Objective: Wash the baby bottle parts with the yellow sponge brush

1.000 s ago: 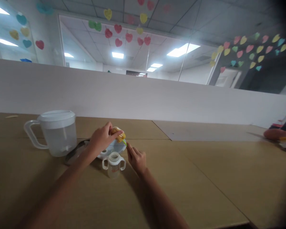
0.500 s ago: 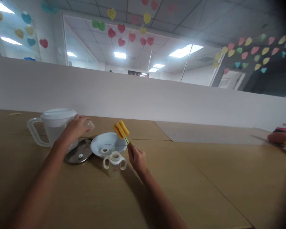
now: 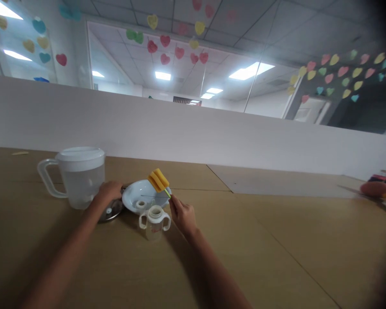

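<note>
My right hand is closed round the green handle of a yellow sponge brush, whose head is over the rim of a white bowl. My left hand is low over a round metal tray, beside the bowl; its fingertips and anything in them are hidden. In the bowl lies a small white ring. In front of it, a clear bottle with two white handles stands upright and uncapped. A lidded clear pitcher is left of my left hand.
The wooden table meets a low white wall at the back. A thin flat piece lies at the far left. Another person's hand shows at the right edge.
My left hand has moved down onto the metal tray; the clear object it held above is now out of sight. The brush has shifted slightly left and down.
</note>
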`<state>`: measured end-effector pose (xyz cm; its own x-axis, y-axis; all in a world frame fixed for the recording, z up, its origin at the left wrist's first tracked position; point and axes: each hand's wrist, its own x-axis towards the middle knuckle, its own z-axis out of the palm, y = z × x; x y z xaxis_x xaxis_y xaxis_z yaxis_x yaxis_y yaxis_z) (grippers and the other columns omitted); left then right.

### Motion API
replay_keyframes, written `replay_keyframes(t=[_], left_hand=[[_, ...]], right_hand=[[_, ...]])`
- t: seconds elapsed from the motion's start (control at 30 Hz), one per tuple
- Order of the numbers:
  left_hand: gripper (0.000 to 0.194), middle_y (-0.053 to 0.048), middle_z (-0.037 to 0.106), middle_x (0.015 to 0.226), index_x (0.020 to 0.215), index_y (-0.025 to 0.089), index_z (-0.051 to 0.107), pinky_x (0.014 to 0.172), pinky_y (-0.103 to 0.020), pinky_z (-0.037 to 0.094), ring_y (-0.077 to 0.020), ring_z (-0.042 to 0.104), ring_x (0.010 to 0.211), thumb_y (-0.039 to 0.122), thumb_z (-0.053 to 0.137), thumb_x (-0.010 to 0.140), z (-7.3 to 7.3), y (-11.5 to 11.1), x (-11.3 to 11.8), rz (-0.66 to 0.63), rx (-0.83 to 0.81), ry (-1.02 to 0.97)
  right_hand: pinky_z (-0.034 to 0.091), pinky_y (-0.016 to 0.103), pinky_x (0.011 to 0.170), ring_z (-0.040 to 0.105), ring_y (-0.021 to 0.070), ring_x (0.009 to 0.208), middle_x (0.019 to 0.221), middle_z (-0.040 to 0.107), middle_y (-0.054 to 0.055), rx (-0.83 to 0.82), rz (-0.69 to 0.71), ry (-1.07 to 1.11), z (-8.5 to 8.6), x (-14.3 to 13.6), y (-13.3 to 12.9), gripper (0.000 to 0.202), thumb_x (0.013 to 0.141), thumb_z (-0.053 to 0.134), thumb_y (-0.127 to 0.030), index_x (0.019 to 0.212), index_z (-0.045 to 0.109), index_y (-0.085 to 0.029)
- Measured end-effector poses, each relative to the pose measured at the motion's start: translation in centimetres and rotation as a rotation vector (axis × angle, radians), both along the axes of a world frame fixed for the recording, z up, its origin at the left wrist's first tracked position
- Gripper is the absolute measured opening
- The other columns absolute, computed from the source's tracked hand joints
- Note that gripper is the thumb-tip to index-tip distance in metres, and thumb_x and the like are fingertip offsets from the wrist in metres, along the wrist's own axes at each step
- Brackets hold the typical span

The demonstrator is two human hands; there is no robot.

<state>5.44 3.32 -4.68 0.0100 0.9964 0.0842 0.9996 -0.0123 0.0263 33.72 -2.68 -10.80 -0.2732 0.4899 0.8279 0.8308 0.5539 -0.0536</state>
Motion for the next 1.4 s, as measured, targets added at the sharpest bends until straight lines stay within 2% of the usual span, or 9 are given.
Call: replay_keyframes(t=[0.13,0.27,0.43,0.5,0.63,0.83,1.0,1.2,1.4], left_hand=[[0.045,-0.014,0.068,0.106,0.105,0.022,0.067,0.084,-0.035,0.043,-0.0294,0.060,0.102,0.023,0.066,0.061,1.4,-0.6,0.2,-0.012,0.026,0.004],[0.040,-0.015,0.063,0.116,0.117,0.019,0.060,0.089,-0.035,0.040,-0.0272,0.057,0.109,0.025,0.050,0.079,3.0,-1.4,2.8,-0.116,0.192,-0.064],[0.025,-0.009,0.069,0.105,0.096,0.019,0.069,0.085,-0.028,0.043,-0.0216,0.062,0.098,0.026,0.061,0.074,-0.1,-1.7,8.3,-0.415,0.039,-0.361],[0.023,-0.009,0.071,0.098,0.089,0.019,0.071,0.080,-0.026,0.044,-0.0210,0.064,0.093,0.018,0.065,0.067,-1.6,-1.3,9.3,-0.438,0.018,-0.391],[0.022,-0.009,0.072,0.088,0.086,0.016,0.069,0.071,-0.027,0.046,-0.0199,0.065,0.081,0.026,0.065,0.068,-1.2,-0.6,8.5,-0.374,0.073,-0.465],[0.039,-0.009,0.071,0.079,0.078,0.013,0.068,0.068,-0.028,0.049,-0.0191,0.065,0.073,0.046,0.073,0.057,3.4,-1.5,6.5,-0.334,0.284,-1.113],[0.044,-0.007,0.071,0.077,0.078,0.012,0.066,0.071,-0.029,0.050,-0.0177,0.065,0.074,0.044,0.078,0.050,4.7,-2.6,7.1,-0.304,0.404,-1.409],[0.049,-0.008,0.071,0.082,0.085,0.011,0.068,0.077,-0.033,0.051,-0.0189,0.065,0.077,0.039,0.081,0.047,4.7,-3.1,8.1,-0.392,0.324,-1.467],[0.047,-0.007,0.070,0.088,0.098,0.013,0.069,0.075,-0.029,0.051,-0.0178,0.064,0.081,0.040,0.073,0.060,4.8,-3.3,8.2,-0.465,0.385,-1.390]], right_hand=[[0.038,0.020,0.050,0.062,0.0120,0.055,0.077,0.071,0.007,0.011,0.010,0.013,0.1,-0.1,0.0,0.036,0.097,0.035,-0.029,0.109,0.065,-0.014],[0.036,0.020,0.049,0.061,0.0115,0.053,0.076,0.071,0.006,-0.010,-0.010,0.010,0.0,-0.2,0.0,0.033,0.096,0.037,-0.027,0.109,0.065,-0.016],[0.034,0.020,0.049,0.060,0.0110,0.052,0.075,0.071,0.006,0.000,-0.039,0.003,-0.2,0.0,0.3,0.030,0.094,0.040,-0.025,0.107,0.066,-0.016],[0.034,0.020,0.049,0.060,0.0111,0.053,0.076,0.071,0.006,-0.002,-0.044,0.013,-0.2,0.1,0.4,0.030,0.094,0.041,-0.025,0.107,0.065,-0.015],[0.033,0.019,0.049,0.061,0.0112,0.055,0.076,0.071,0.005,-0.052,-0.070,0.047,-0.1,0.2,0.4,0.031,0.094,0.039,-0.027,0.108,0.066,-0.017],[0.035,0.018,0.052,0.062,0.0117,0.059,0.079,0.071,0.006,-0.130,-0.077,0.180,0.1,-0.2,0.2,0.031,0.093,0.040,-0.030,0.105,0.067,-0.019],[0.036,0.019,0.051,0.060,0.0116,0.053,0.072,0.070,0.006,-0.129,-0.087,0.295,0.4,0.0,0.2,0.034,0.093,0.040,-0.032,0.102,0.069,-0.017],[0.039,0.017,0.057,0.064,0.0121,0.063,0.081,0.071,0.008,-0.146,0.047,0.159,-0.2,0.0,0.1,0.033,0.092,0.041,-0.027,0.109,0.066,-0.015],[0.036,0.019,0.053,0.063,0.0123,0.061,0.081,0.072,0.006,-0.183,-0.068,0.078,0.1,-0.1,0.0,0.031,0.092,0.043,-0.027,0.112,0.065,-0.019]])
